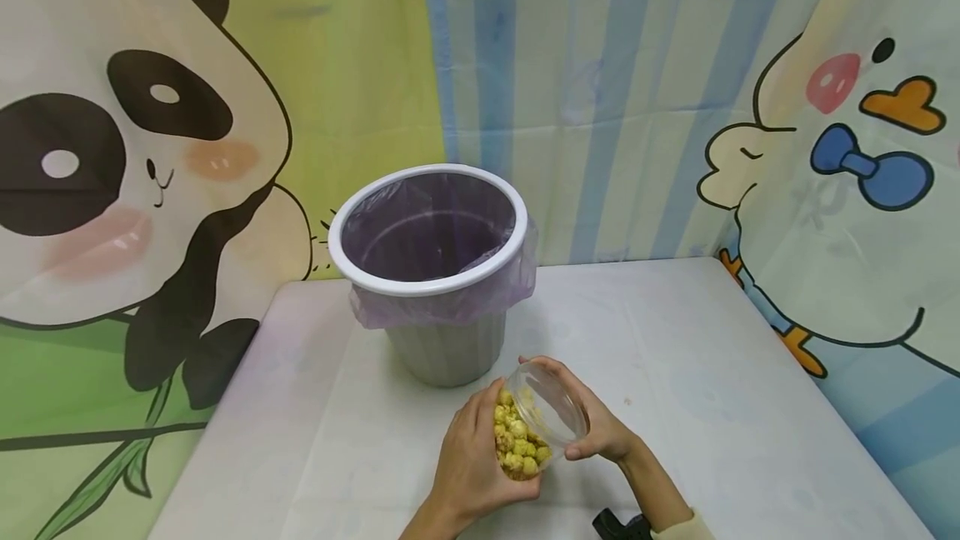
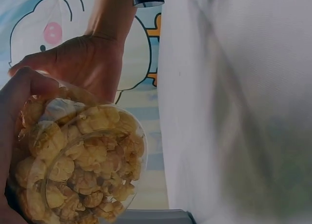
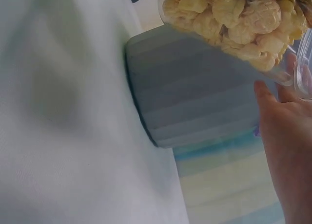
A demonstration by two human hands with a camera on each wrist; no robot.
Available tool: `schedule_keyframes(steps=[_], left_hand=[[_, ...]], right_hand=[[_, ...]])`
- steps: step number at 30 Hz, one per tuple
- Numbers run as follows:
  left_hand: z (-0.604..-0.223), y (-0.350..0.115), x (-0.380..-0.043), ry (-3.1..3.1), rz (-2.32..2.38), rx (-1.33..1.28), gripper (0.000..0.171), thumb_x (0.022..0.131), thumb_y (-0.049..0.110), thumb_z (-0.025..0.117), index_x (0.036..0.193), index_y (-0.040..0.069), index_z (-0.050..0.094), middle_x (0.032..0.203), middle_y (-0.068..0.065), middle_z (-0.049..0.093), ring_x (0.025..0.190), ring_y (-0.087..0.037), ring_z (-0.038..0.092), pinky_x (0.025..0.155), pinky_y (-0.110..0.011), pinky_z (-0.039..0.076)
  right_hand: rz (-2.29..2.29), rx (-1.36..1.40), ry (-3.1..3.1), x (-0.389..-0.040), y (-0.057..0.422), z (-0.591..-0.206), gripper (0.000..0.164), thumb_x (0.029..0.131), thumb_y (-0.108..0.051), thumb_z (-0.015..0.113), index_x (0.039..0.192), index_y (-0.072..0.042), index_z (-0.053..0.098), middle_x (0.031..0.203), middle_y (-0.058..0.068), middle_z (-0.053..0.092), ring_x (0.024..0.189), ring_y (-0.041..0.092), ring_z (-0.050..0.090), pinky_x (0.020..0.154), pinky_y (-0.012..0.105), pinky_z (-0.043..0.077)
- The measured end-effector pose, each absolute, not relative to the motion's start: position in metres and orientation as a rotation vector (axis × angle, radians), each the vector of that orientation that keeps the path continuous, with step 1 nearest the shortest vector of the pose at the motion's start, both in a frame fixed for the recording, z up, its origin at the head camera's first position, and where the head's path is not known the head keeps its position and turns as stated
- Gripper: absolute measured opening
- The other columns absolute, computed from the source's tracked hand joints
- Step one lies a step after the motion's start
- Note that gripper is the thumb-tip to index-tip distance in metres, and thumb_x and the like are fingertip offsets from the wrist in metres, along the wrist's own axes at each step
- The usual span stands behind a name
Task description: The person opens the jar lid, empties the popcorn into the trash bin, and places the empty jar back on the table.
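Observation:
My left hand [image 1: 471, 465] grips a clear plastic jar of yellow popcorn [image 1: 517, 444], held tilted above the table in the head view. With its thumb and fingers my right hand [image 1: 600, 423] holds a round clear lid [image 1: 553, 405] at the jar's mouth. The lid stands at an angle to the rim; whether they touch I cannot tell. Popcorn [image 2: 92, 170] shows through the jar's base in the left wrist view, with the right hand [image 2: 90, 63] behind it. The lid's edge [image 3: 303, 68] shows by the right hand [image 3: 287, 141] in the right wrist view.
A grey wastebasket [image 1: 450, 348] with a white rim and a purple liner bag [image 1: 375, 307] stands just beyond the hands on the white-covered table [image 1: 637, 340]. Printed cloth curtains [image 1: 600, 107] hang behind and at both sides. A black object [image 1: 622, 525] is at the right wrist.

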State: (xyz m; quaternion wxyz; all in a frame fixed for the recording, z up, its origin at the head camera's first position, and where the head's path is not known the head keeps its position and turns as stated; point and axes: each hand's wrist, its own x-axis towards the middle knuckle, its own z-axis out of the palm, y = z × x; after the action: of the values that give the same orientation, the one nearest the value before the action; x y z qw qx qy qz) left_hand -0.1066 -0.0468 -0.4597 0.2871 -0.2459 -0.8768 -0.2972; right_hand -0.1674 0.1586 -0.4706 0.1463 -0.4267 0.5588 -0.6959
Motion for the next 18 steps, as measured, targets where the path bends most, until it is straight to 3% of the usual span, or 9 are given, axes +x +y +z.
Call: schedule_keyframes(steps=[7, 14, 18], left_hand=[[-0.4596, -0.0459, -0.1060, -2.389, -0.812, -0.661, 0.108, 0.046, 0.047, 0.080, 0.136, 0.004, 0.038, 0.115, -0.002, 0.052, 0.097, -0.014, 0.054, 0.080, -0.037, 0.048], [-0.4621, -0.0450, -0.1050, -2.430, -0.841, -0.661, 0.105, 0.049, 0.049, 0.079, 0.134, 0.003, 0.038, 0.114, -0.003, 0.054, 0.094, -0.014, 0.055, 0.077, -0.036, 0.049], [-0.4608, -0.0444, -0.1019, -2.487, -0.996, -0.671, 0.101, 0.054, 0.048, 0.078, 0.136, 0.008, 0.035, 0.113, 0.002, 0.054, 0.090, -0.010, 0.054, 0.073, -0.035, 0.050]], right_hand=[[-2.036, -1.212, 1.492, -0.1684, 0.1577, -0.4730, 0.099, 0.074, -0.028, 0.075, 0.144, 0.001, 0.011, 0.151, 0.020, 0.006, 0.136, 0.033, 0.015, 0.106, 0.040, 0.027], [-2.043, -1.207, 1.435, -0.1699, 0.1584, -0.4772, 0.098, 0.075, -0.028, 0.075, 0.144, 0.001, 0.011, 0.151, 0.021, 0.007, 0.134, 0.040, 0.015, 0.105, 0.041, 0.029], [-1.987, -1.295, 1.428, -0.1733, 0.1601, -0.4716, 0.099, 0.075, -0.032, 0.073, 0.143, 0.004, 0.011, 0.150, 0.024, 0.007, 0.134, 0.038, 0.017, 0.104, 0.045, 0.030]])
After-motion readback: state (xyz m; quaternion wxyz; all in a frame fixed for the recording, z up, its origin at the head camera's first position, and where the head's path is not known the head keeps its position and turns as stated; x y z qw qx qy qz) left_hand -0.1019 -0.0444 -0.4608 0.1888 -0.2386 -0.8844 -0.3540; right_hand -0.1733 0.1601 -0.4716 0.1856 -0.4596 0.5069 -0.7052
